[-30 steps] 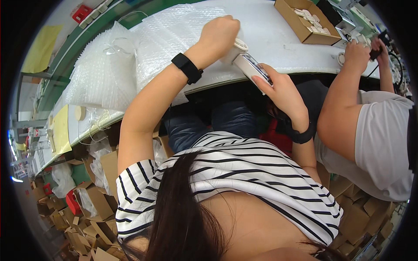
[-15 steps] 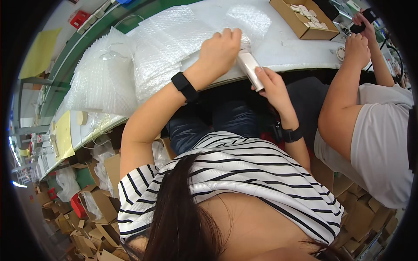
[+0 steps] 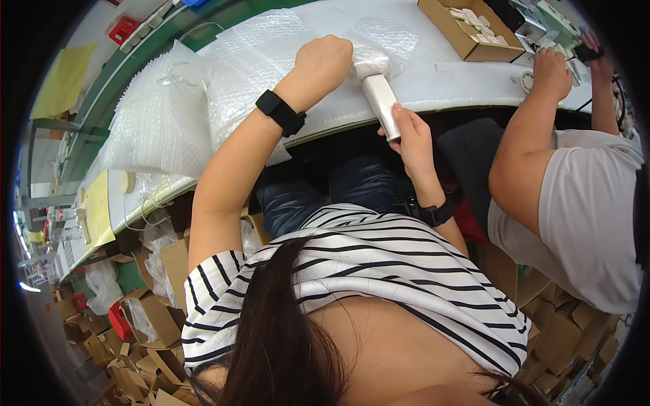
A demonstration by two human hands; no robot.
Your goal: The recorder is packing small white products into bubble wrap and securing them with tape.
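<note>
My right hand (image 3: 412, 139) is wrapped round the lower end of a long white handheld device (image 3: 381, 100), which has a shiny base and a wider head. The device tilts up and left over the table's front edge. Clear bubble wrap (image 3: 393, 42) lies at and beyond its head. Just left of that head, my left hand (image 3: 323, 64) is closed in a fist; whatever its fingers grip is hidden. Beneath and beside my left arm spreads a stack of clear bubble-wrap bags (image 3: 250, 68), with a tied bundle of them (image 3: 159, 118) further left.
A cardboard box (image 3: 467, 42) of small white parts stands at the back right of the white table (image 3: 453, 84). Close on my right, a co-worker's arm (image 3: 521, 149) reaches over the table. Cardboard boxes (image 3: 152, 331) crowd the floor behind me.
My left hand has moved left and slightly up, off the device's head, which now shows. My right hand and the device have shifted slightly left. The co-worker's hands have moved apart.
</note>
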